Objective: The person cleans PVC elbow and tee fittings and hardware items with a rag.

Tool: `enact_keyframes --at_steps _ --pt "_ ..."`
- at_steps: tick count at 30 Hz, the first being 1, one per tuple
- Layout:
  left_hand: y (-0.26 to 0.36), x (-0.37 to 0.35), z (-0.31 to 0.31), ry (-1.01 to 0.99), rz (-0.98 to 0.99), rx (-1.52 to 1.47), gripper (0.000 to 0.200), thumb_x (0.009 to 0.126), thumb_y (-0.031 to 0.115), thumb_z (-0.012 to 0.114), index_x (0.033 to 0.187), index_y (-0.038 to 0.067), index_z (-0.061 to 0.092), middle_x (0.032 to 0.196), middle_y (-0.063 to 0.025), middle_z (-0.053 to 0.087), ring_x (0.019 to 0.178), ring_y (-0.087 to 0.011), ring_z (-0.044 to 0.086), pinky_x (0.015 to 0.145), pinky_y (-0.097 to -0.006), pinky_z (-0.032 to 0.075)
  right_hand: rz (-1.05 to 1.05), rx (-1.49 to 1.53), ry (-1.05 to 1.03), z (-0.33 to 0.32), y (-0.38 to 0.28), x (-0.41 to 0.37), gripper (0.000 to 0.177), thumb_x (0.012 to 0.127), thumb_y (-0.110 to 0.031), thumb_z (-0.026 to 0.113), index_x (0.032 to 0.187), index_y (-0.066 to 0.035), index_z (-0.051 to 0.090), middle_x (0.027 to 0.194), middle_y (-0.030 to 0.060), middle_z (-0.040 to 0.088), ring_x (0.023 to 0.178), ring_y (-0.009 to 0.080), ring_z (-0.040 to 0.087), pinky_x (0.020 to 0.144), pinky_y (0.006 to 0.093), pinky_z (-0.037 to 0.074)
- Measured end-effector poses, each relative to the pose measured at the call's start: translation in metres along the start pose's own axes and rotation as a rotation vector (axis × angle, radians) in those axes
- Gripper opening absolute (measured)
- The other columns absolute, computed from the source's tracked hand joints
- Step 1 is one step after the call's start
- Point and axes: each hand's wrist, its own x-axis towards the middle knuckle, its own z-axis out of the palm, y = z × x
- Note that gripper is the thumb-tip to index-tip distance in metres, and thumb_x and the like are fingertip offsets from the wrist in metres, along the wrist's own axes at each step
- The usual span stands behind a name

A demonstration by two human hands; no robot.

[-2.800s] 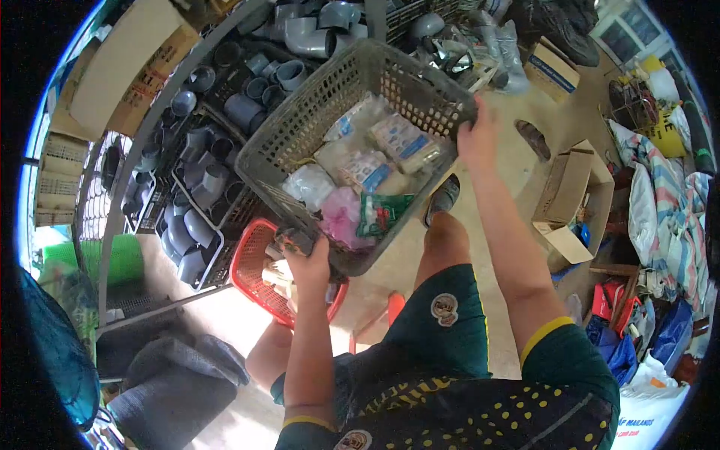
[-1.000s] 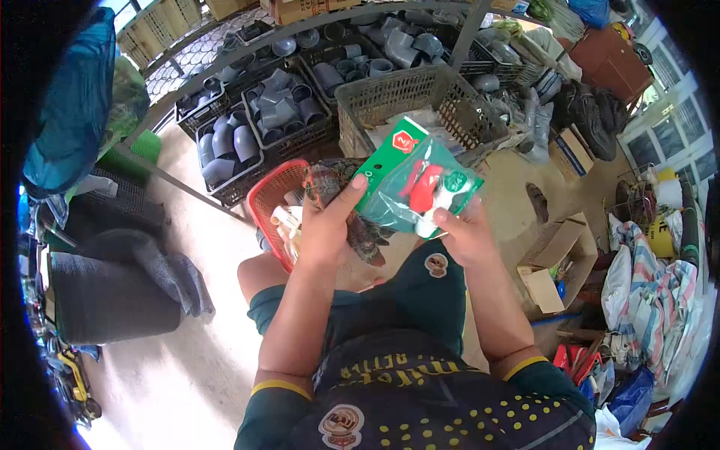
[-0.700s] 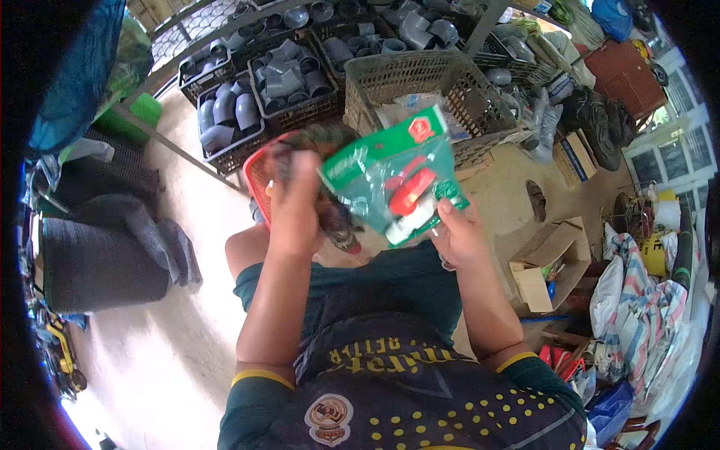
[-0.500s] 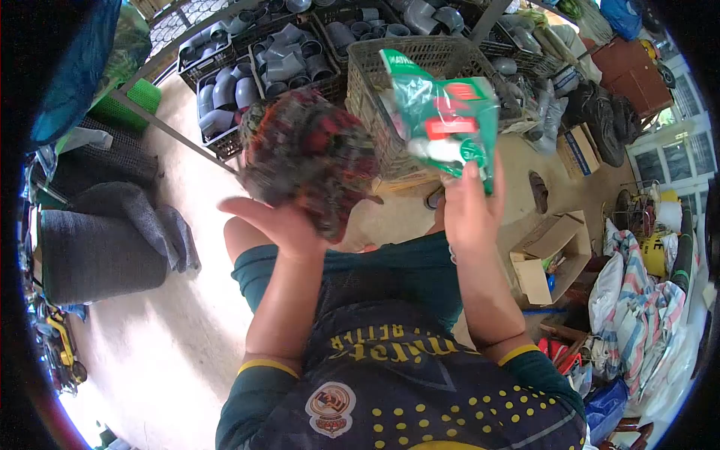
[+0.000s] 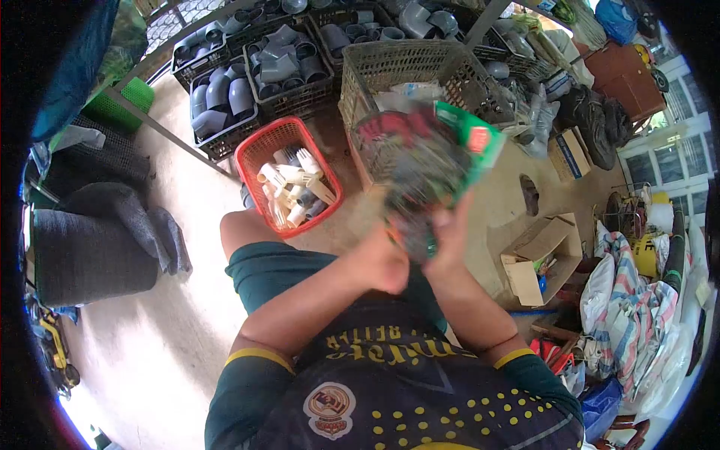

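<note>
My left hand (image 5: pixel 382 259) holds a crumpled dark cloth (image 5: pixel 427 161) with red and grey patches, blurred by motion; most of its fingers are hidden. In my right hand (image 5: pixel 451 229) is a green plastic packet (image 5: pixel 484 142), partly covered by the cloth. Both hands are close together above my lap, and the cloth presses against the packet. To their left, a red plastic basket (image 5: pixel 242 161) holds white and grey pipe fittings (image 5: pixel 292 184).
Black crates (image 5: pixel 251 116) of grey pipe fittings line the back. A large beige crate (image 5: pixel 412 56) stands ahead. On the right are an open cardboard box (image 5: pixel 536 262) and striped sacks (image 5: pixel 626 300). A roll of dark mesh (image 5: pixel 94 255) stands on the left.
My left hand has swung right with the cloth, bringing it against the packet. My right hand has moved slightly down and inward. The red basket, hidden before, now shows.
</note>
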Motion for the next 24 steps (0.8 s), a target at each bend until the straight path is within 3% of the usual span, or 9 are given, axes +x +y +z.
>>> enact_keyframes --at_steps 1,4,6,10,13,17,20,21,24 --pt "-0.004 -0.001 0.0 -0.076 0.021 0.063 0.097 0.085 0.08 0.041 0.148 0.006 0.039 0.149 -0.0165 0.043 0.139 -0.0334 0.039 0.117 -0.0456 0.024 0.063 0.228 0.004 -0.004 -0.005 0.003 0.075 0.094 -0.042 0.056 0.149 -0.004 0.022 0.147 0.0178 0.04 0.131 0.0305 0.049 0.109 0.0428 0.039" --pt "-0.005 0.016 -0.011 -0.198 0.443 0.327 0.079 0.089 0.067 0.046 0.142 0.008 0.049 0.144 -0.0195 0.047 0.136 -0.0389 0.04 0.112 -0.0492 0.028 0.062 0.363 -0.013 -0.022 0.027 -0.012 0.075 0.094 -0.048 0.053 0.148 -0.005 0.025 0.143 0.0163 0.044 0.127 0.0288 0.052 0.108 0.0426 0.041" --pt "0.005 0.022 -0.02 -0.206 0.482 0.497 0.068 0.089 0.057 0.05 0.137 0.009 0.055 0.142 -0.0203 0.049 0.133 -0.0427 0.043 0.107 -0.0516 0.032 -0.011 0.404 -0.057 -0.022 0.039 -0.013 0.073 0.095 -0.052 0.048 0.147 -0.006 0.027 0.141 0.0151 0.047 0.124 0.028 0.054 0.108 0.0432 0.041" --pt "0.023 0.024 -0.035 -0.18 0.254 0.581 0.062 0.086 0.056 0.052 0.113 0.003 0.067 0.129 -0.0219 0.055 0.112 -0.041 0.053 0.096 -0.0493 0.039 0.119 0.567 -0.076 0.004 0.023 -0.018 0.074 0.098 -0.062 0.034 0.149 -0.009 0.03 0.145 0.0138 0.045 0.134 0.0292 0.044 0.114 0.0461 0.033" --pt "0.061 0.031 -0.035 -0.214 0.298 1.096 0.04 0.076 0.033 0.065 0.102 0.004 0.069 0.121 -0.0184 0.059 0.105 -0.0409 0.056 0.089 -0.0465 0.045 0.24 0.952 -0.043 0.02 0.016 -0.012 0.078 0.096 -0.071 0.03 0.149 -0.014 0.036 0.149 0.01 0.042 0.139 0.0274 0.039 0.115 0.0467 0.03" --pt "0.063 0.046 -0.035 -0.074 0.376 0.93 0.034 0.067 0.01 0.077 0.099 0.002 0.066 0.114 -0.015 0.059 0.096 -0.0331 0.062 0.077 -0.0358 0.052 0.382 1.379 -0.093 0.017 0.021 -0.005 0.078 0.095 -0.073 0.029 0.15 -0.019 0.037 0.153 0.0056 0.04 0.142 0.0266 0.037 0.116 0.0477 0.029" --pt "0.064 0.043 -0.035 0.073 0.349 0.971 0.044 0.063 0.017 0.084 0.103 0.006 0.068 0.115 -0.0131 0.058 0.101 -0.0326 0.06 0.079 -0.0372 0.051 0.509 1.155 0.027 0.017 0.007 0.001 0.077 0.095 -0.071 0.033 0.152 -0.019 0.033 0.155 0.0053 0.037 0.143 0.0258 0.035 0.117 0.0476 0.027" --pt "0.068 0.041 -0.035 0.044 0.309 1.073 0.055 0.071 0.04 0.081 0.115 0.01 0.068 0.127 -0.0152 0.054 0.112 -0.0365 0.054 0.091 -0.0447 0.046 0.482 1.199 -0.012 0.015 0.007 0.0 0.079 0.094 -0.073 0.033 0.154 -0.021 0.029 0.157 0.0063 0.033 0.145 0.0275 0.032 0.118 0.0473 0.026" --pt "0.063 0.037 -0.032 0.067 0.362 1.355 0.066 0.083 0.062 0.059 0.13 0.015 0.063 0.149 -0.0159 0.037 0.135 -0.0462 0.033 0.108 -0.053 0.03 0.453 1.044 0.12 0.016 0.006 -0.007 0.078 0.094 -0.072 0.031 0.155 -0.022 0.028 0.159 0.0079 0.031 0.147 0.0294 0.028 0.119 0.0487 0.023"
